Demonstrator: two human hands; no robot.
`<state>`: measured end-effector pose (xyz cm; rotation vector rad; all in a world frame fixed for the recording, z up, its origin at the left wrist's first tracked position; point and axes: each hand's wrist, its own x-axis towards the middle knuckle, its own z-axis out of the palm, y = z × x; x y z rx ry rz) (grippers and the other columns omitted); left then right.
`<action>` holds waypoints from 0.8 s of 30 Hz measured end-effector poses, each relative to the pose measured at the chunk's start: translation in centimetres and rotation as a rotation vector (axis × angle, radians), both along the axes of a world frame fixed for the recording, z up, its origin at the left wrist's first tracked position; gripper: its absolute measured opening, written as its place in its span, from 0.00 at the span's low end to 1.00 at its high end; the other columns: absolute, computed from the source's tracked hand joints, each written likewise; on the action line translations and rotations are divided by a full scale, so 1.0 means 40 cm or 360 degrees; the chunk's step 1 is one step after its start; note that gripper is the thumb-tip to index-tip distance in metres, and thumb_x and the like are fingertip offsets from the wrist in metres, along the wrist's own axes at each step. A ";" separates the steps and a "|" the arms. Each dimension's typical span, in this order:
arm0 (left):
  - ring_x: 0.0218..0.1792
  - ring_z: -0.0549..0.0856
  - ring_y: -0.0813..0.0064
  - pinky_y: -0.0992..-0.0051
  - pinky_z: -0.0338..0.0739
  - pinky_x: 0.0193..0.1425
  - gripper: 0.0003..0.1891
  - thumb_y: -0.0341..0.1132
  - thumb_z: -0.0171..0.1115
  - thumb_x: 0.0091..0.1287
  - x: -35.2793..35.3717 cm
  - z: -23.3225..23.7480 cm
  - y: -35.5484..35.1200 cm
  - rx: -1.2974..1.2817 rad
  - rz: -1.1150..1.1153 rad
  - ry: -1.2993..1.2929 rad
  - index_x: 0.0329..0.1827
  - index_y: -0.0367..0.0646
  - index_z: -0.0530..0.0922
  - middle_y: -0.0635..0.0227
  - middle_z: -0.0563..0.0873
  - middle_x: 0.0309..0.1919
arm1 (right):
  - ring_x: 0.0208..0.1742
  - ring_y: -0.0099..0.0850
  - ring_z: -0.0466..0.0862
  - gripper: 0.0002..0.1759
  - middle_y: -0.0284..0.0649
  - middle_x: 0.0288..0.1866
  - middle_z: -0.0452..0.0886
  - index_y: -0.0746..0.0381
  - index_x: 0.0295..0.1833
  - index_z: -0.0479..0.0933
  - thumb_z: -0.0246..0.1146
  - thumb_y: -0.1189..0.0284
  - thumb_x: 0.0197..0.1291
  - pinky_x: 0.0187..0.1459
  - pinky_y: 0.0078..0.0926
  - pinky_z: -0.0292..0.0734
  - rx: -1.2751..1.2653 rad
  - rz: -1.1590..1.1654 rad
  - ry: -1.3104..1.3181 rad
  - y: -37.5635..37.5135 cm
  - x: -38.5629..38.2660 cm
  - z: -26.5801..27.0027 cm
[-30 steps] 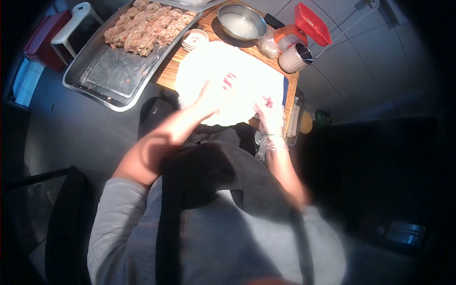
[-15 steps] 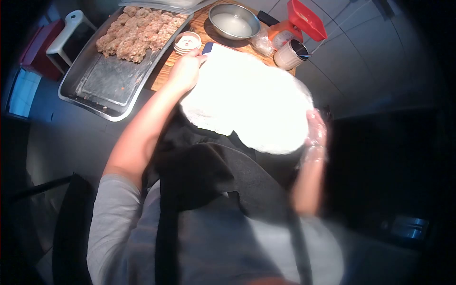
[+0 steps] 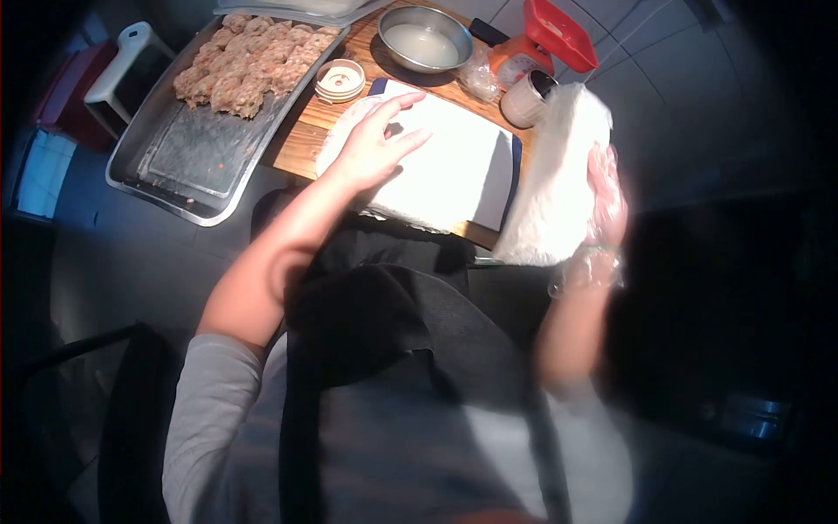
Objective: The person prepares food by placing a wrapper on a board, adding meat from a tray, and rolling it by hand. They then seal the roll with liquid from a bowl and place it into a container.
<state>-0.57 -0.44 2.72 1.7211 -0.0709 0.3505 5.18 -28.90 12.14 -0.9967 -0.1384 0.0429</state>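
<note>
My bare left hand [image 3: 381, 147] is over a bright white sheet [image 3: 428, 205] lying on a white cutting board [image 3: 476, 166] with dark blue ends; its fingers are apart. On the right, my right hand [image 3: 605, 201], in a clear plastic glove, holds a stack of thin white sheets [image 3: 559, 175] tilted up on its side. The glare hides the edge between the sheet and the board.
A metal tray [image 3: 196, 175] with portions of minced filling [image 3: 253, 65] stands at the left. Behind the board are a round lidded jar [image 3: 340, 79], a steel bowl of cloudy liquid [image 3: 425, 39], a red-orange scale [image 3: 524, 59] and a cup [image 3: 526, 100].
The white stack has moved right and tipped up with my right hand, uncovering the board. My left hand has let go of it and moved over the board, fingers spread.
</note>
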 end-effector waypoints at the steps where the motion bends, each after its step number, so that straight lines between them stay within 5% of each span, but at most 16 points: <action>1: 0.66 0.72 0.70 0.66 0.72 0.67 0.28 0.35 0.63 0.70 -0.020 0.059 -0.002 -0.0378 -0.0103 0.0277 0.73 0.52 0.69 0.65 0.73 0.65 | 0.58 0.33 0.81 0.19 0.46 0.59 0.80 0.69 0.64 0.71 0.58 0.77 0.70 0.61 0.31 0.77 0.0193 0.0111 -0.0022 0.029 0.005 -0.005; 4: 0.65 0.75 0.70 0.69 0.73 0.66 0.30 0.32 0.65 0.68 -0.015 0.045 0.027 -0.1232 -0.0385 0.0363 0.74 0.51 0.68 0.66 0.74 0.64 | 0.59 0.36 0.81 0.18 0.45 0.59 0.80 0.66 0.64 0.71 0.56 0.75 0.71 0.61 0.35 0.77 0.0035 0.0023 0.0234 0.084 0.021 -0.062; 5: 0.62 0.77 0.71 0.70 0.73 0.66 0.33 0.28 0.68 0.62 -0.025 0.053 0.024 -0.1132 -0.0366 0.0196 0.73 0.50 0.69 0.67 0.75 0.62 | 0.58 0.37 0.81 0.19 0.44 0.60 0.79 0.67 0.64 0.71 0.57 0.72 0.71 0.61 0.38 0.78 -0.0044 0.0140 0.0084 0.074 0.040 -0.124; 8: 0.60 0.79 0.67 0.70 0.74 0.66 0.34 0.25 0.70 0.56 0.022 -0.009 0.106 0.0054 0.0004 0.0004 0.69 0.50 0.74 0.64 0.76 0.61 | 0.58 0.35 0.80 0.16 0.42 0.57 0.80 0.66 0.63 0.72 0.55 0.73 0.73 0.62 0.35 0.77 0.0111 0.0218 0.0615 0.070 0.025 -0.255; 9: 0.59 0.80 0.63 0.67 0.74 0.68 0.32 0.23 0.69 0.53 0.020 -0.009 0.107 0.0799 0.0479 -0.0012 0.65 0.50 0.77 0.59 0.76 0.61 | 0.58 0.36 0.80 0.16 0.43 0.57 0.80 0.67 0.62 0.72 0.54 0.72 0.74 0.62 0.35 0.77 0.0118 0.0209 0.0775 0.069 0.011 -0.288; 12: 0.58 0.79 0.53 0.59 0.74 0.68 0.28 0.26 0.71 0.53 0.016 -0.033 0.070 0.1234 0.0790 -0.0240 0.60 0.50 0.80 0.55 0.78 0.60 | 0.53 0.36 0.83 0.14 0.46 0.53 0.81 0.70 0.58 0.72 0.52 0.73 0.73 0.53 0.33 0.82 0.0328 0.0504 0.0756 0.029 -0.005 -0.345; 14: 0.60 0.77 0.55 0.60 0.74 0.65 0.23 0.33 0.71 0.57 0.002 -0.034 0.007 0.0922 0.0381 -0.0079 0.57 0.46 0.80 0.55 0.78 0.59 | 0.49 0.35 0.84 0.14 0.46 0.51 0.82 0.70 0.57 0.72 0.51 0.73 0.73 0.47 0.31 0.85 0.0227 0.0649 0.0718 -0.012 0.011 -0.366; 18: 0.53 0.82 0.59 0.62 0.78 0.56 0.21 0.43 0.67 0.63 -0.079 0.047 -0.162 0.0261 -0.0315 0.0542 0.55 0.40 0.79 0.54 0.82 0.49 | 0.56 0.40 0.83 0.16 0.50 0.58 0.80 0.71 0.60 0.71 0.50 0.73 0.74 0.53 0.37 0.85 0.0484 0.0737 0.0700 -0.021 -0.004 -0.365; 20: 0.45 0.84 0.62 0.64 0.79 0.52 0.20 0.42 0.66 0.65 -0.087 -0.023 -0.210 0.0825 -0.0122 -0.0279 0.54 0.39 0.78 0.55 0.83 0.44 | 0.56 0.40 0.83 0.16 0.51 0.57 0.79 0.72 0.60 0.72 0.50 0.72 0.74 0.52 0.37 0.85 0.0493 0.0643 0.0719 0.002 -0.054 -0.314; 22: 0.40 0.85 0.64 0.65 0.80 0.49 0.19 0.42 0.65 0.66 -0.087 -0.029 -0.238 0.0773 -0.0097 -0.0397 0.52 0.38 0.77 0.56 0.84 0.40 | 0.50 0.37 0.84 0.14 0.48 0.52 0.81 0.70 0.56 0.74 0.53 0.72 0.74 0.47 0.34 0.86 0.0493 0.0693 0.0652 0.016 -0.096 -0.266; 24: 0.40 0.85 0.64 0.66 0.80 0.49 0.19 0.43 0.64 0.66 -0.080 -0.007 -0.246 0.0135 -0.0226 0.0195 0.52 0.37 0.77 0.57 0.84 0.39 | 0.48 0.36 0.85 0.13 0.47 0.50 0.82 0.70 0.54 0.75 0.55 0.72 0.73 0.45 0.33 0.86 0.0299 0.0600 0.0588 0.028 -0.118 -0.244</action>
